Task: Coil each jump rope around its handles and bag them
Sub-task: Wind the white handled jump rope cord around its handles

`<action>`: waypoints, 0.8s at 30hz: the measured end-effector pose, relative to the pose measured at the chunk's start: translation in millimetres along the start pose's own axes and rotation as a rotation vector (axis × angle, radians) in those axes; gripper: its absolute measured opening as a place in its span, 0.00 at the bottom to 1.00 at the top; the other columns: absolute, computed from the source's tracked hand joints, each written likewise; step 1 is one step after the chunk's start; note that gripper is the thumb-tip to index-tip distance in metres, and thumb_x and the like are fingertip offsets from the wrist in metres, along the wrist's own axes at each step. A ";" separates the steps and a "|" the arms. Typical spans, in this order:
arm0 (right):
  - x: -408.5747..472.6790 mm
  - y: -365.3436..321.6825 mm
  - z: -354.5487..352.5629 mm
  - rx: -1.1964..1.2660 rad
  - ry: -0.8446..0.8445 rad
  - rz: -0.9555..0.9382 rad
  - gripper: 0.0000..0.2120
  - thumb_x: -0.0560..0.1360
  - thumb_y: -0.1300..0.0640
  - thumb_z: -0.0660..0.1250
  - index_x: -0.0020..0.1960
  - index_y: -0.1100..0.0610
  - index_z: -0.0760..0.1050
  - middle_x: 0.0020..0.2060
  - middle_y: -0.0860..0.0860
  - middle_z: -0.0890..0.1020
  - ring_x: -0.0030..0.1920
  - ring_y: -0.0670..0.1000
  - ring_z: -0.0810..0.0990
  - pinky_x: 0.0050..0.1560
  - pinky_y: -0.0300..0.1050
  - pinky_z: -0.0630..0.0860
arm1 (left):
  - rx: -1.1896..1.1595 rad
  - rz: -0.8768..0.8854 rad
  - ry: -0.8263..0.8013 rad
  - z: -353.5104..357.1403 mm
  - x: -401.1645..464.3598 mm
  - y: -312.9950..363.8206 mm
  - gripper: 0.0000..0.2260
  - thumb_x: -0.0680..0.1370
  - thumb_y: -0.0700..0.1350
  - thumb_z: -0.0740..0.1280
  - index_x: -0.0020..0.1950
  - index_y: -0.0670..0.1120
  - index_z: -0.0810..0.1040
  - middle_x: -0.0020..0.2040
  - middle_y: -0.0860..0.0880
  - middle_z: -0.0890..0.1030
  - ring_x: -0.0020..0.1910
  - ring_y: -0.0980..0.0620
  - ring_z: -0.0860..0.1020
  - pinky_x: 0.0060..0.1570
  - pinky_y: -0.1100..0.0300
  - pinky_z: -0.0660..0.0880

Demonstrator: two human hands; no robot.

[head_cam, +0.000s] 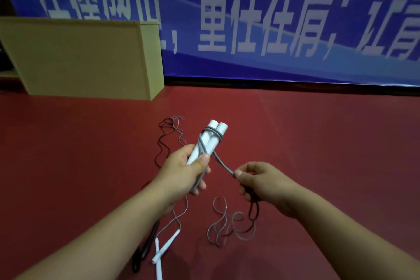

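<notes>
My left hand (184, 168) grips two white handles (210, 140) held side by side, their tips pointing up and away. A grey rope (221, 162) is looped around them near the top and runs down to my right hand (259, 183), which pinches it taut. Slack grey rope (229, 223) lies coiled on the floor below my right hand. A second pair of white handles (162, 249) lies crossed on the floor near my left forearm, beside black handles (145, 248). No bag is visible.
Loose black and grey rope (169, 136) trails over the red floor (318, 143) beyond my left hand. A yellow wooden box (79, 57) stands at the back left. A blue banner (272, 18) with white characters covers the wall.
</notes>
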State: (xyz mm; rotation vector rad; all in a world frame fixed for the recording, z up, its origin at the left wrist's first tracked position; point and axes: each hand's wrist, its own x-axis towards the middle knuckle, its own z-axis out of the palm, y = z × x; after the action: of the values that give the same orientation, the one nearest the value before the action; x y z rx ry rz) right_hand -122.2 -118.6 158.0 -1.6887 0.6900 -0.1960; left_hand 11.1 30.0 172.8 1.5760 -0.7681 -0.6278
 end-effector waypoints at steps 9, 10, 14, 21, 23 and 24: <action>-21.2 -1.5 -4.6 -0.222 0.090 -0.060 0.02 0.75 0.58 0.70 0.45 0.56 0.79 0.28 0.46 0.75 0.28 0.45 0.69 0.28 0.38 0.65 | 0.280 -0.021 0.046 -8.6 12.2 -21.0 0.04 0.81 0.44 0.63 0.52 0.50 0.77 0.37 0.49 0.83 0.23 0.53 0.73 0.22 0.65 0.67; -21.8 -5.3 -2.8 -0.186 0.081 -0.029 0.02 0.76 0.59 0.70 0.44 0.57 0.79 0.29 0.48 0.74 0.29 0.47 0.69 0.27 0.38 0.64 | 0.314 -0.010 0.048 -9.5 13.8 -22.6 0.04 0.81 0.44 0.63 0.52 0.51 0.77 0.38 0.49 0.83 0.23 0.53 0.73 0.22 0.66 0.67; -20.1 -25.2 -2.2 -0.060 0.047 0.122 0.03 0.76 0.61 0.68 0.44 0.59 0.79 0.33 0.52 0.72 0.30 0.48 0.66 0.26 0.38 0.60 | 0.398 0.030 0.067 -7.7 18.6 -29.1 0.04 0.81 0.43 0.63 0.49 0.50 0.77 0.37 0.47 0.83 0.21 0.56 0.73 0.23 0.66 0.69; -23.8 -10.9 10.0 0.055 0.048 0.152 0.09 0.77 0.55 0.69 0.41 0.58 0.76 0.28 0.51 0.70 0.25 0.48 0.65 0.26 0.39 0.66 | 0.616 0.134 0.094 -5.2 27.9 -41.3 0.03 0.78 0.47 0.66 0.47 0.56 0.76 0.34 0.54 0.82 0.34 0.55 0.80 0.38 0.55 0.76; -25.2 -7.8 13.6 -0.028 0.032 0.087 0.13 0.77 0.53 0.69 0.40 0.63 0.77 0.27 0.52 0.70 0.27 0.50 0.67 0.28 0.41 0.71 | 0.676 0.153 0.084 -5.6 29.7 -44.8 0.02 0.78 0.49 0.66 0.49 0.57 0.76 0.35 0.53 0.82 0.37 0.52 0.81 0.40 0.52 0.78; -25.9 -8.4 12.7 -0.054 0.041 0.052 0.16 0.77 0.53 0.68 0.41 0.66 0.77 0.27 0.52 0.70 0.28 0.50 0.69 0.30 0.42 0.72 | 0.708 0.157 0.075 -6.0 30.5 -46.4 0.02 0.78 0.50 0.66 0.49 0.56 0.75 0.36 0.53 0.82 0.37 0.51 0.81 0.40 0.51 0.78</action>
State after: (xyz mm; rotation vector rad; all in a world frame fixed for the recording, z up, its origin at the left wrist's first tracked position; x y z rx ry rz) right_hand -134.1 -93.3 169.0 -1.7202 0.7747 -0.1767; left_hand 40.9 13.4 128.6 2.1329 -1.1189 -0.1746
